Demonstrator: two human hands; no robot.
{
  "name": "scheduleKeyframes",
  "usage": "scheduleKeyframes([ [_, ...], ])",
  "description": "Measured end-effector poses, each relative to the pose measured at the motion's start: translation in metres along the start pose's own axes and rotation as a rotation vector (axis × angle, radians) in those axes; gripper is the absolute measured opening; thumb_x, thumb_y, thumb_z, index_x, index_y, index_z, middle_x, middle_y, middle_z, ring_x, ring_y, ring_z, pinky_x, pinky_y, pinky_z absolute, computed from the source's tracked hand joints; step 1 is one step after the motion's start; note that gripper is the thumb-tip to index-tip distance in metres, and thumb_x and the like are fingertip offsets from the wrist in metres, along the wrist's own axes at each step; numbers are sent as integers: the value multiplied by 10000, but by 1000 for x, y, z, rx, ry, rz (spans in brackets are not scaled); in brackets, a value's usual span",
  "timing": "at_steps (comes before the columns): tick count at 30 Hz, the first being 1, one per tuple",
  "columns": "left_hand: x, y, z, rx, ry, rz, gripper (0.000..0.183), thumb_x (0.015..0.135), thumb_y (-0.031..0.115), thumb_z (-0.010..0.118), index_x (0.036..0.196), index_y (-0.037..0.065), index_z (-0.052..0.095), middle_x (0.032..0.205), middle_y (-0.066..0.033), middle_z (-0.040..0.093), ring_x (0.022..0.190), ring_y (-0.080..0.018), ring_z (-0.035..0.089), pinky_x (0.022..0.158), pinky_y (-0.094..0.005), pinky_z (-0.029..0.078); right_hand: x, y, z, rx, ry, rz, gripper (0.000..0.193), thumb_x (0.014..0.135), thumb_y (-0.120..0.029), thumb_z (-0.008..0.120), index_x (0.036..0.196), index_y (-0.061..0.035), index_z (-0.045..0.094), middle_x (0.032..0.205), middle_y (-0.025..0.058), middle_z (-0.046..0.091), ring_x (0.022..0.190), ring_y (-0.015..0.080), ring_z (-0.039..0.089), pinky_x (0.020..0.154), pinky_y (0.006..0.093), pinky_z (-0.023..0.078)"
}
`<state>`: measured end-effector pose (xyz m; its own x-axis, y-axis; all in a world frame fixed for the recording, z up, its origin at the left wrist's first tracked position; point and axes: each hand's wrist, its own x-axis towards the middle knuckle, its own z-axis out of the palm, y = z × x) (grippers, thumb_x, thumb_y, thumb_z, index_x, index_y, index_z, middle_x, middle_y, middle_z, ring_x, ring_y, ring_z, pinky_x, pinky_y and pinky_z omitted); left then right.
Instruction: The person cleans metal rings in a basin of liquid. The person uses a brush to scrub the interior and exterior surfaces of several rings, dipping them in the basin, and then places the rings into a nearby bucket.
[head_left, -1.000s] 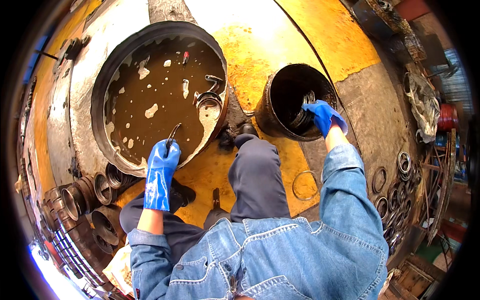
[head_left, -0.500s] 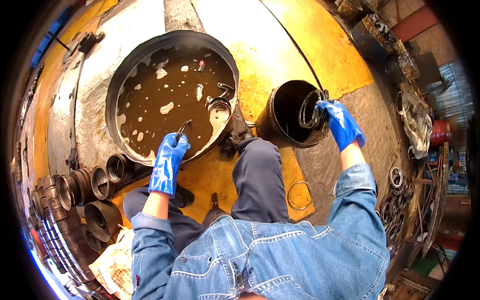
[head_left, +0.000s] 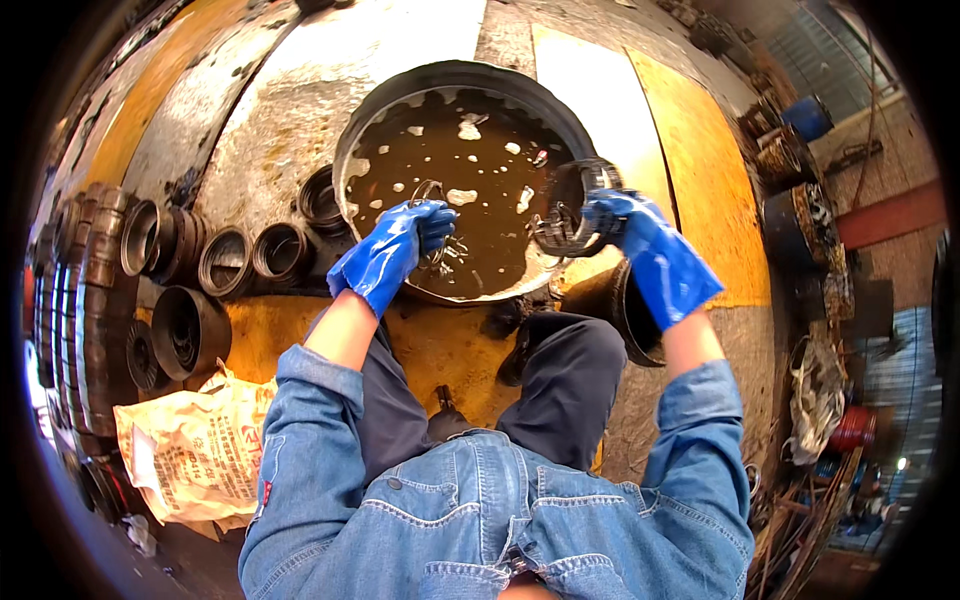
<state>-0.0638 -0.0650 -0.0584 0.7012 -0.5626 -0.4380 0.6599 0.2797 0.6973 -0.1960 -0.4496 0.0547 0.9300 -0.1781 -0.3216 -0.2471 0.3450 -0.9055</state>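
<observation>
Both my hands wear blue rubber gloves. My left hand (head_left: pixel 395 252) is closed over the near left part of a round tub (head_left: pixel 362 115) of brown, foam-flecked liquid. A thin metal ring (head_left: pixel 429 188) shows at its fingers; part of it is hidden by the glove. Above the tub's right rim, my right hand (head_left: pixel 655 255) grips a bunch of dark, wet metal rings (head_left: pixel 562 238), somewhat blurred by motion. Below that hand stands a dark bucket (head_left: pixel 592 294), partly covered by my glove.
Several dark metal cylinders and rings (head_left: pixel 225 262) stand left of the tub, with a larger drum-shaped part (head_left: pixel 188 333) nearer me. A printed sack (head_left: pixel 205 440) lies by my left arm. Drums and cans (head_left: pixel 790 225) line the right side. Yellow-and-white boards (head_left: pixel 715 190) cover the floor.
My right hand has brought the metal rings from over the bucket to the tub's right rim. My left hand stays over the tub. The view has turned, shifting the tub rightward.
</observation>
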Motion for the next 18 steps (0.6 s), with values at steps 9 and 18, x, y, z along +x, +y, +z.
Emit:
scheduleKeyframes([
  [9, 7, 8, -7, -107, 169, -81, 449, 1039, 533, 670, 1201, 116, 707, 1056, -50, 763, 918, -194, 717, 830, -344, 587, 75, 107, 203, -79, -232, 181, 317, 1011, -221, 752, 1230, 5, 717, 1050, 102, 781, 942, 177, 744, 846, 291, 587],
  [18, -17, 1, -13, -319, -36, -231, 652, 1153, 548, 408, 1424, -6, 621, 1304, -164, 726, 1174, -199, 692, 1084, -318, 526, 73, 129, 201, -462, -442, 494, 534, 964, -431, 770, 1205, 45, 742, 1053, 104, 778, 937, 170, 710, 843, 296, 531],
])
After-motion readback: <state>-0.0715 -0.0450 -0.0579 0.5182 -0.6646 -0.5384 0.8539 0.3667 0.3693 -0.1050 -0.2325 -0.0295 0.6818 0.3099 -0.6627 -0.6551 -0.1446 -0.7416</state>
